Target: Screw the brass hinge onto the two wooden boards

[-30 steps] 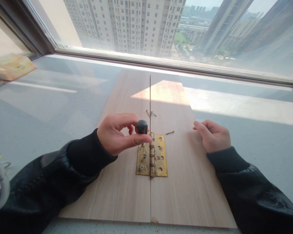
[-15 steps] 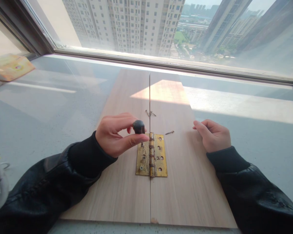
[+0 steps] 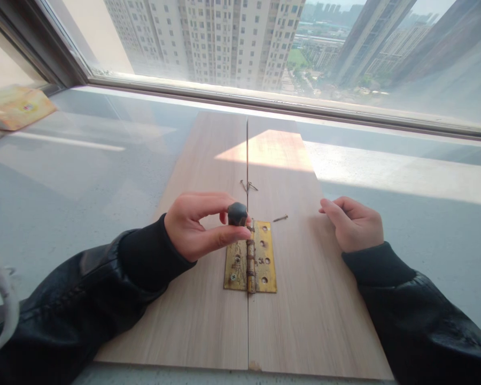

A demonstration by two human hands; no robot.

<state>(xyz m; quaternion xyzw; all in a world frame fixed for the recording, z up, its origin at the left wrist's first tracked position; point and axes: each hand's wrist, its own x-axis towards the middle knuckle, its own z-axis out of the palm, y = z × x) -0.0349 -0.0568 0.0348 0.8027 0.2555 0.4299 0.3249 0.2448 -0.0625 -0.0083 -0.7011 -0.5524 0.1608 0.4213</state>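
Observation:
My left hand pinches the black handle of a screwdriver between thumb and fingers, seen nearly end-on; its shaft and tip are hidden. Below it lies a worn brass hinge, opened flat across the seam of two pale wooden boards. Cross-head screws sit in the near holes of the left leaf, while the right leaf's holes show no screws. My right hand rests curled at the boards' right edge, thumb against fingers; whatever they may hold is hidden.
Two loose screws lie by the seam beyond the hinge, and another screw lies to its right. A window frame runs behind the pale sill. A white cable curves at the left, below a yellowish box-like object.
My left hand and the screwdriver handle have shifted slightly right, toward the hinge's knuckle, with the handle's angle a little changed. My right hand keeps its place and shape.

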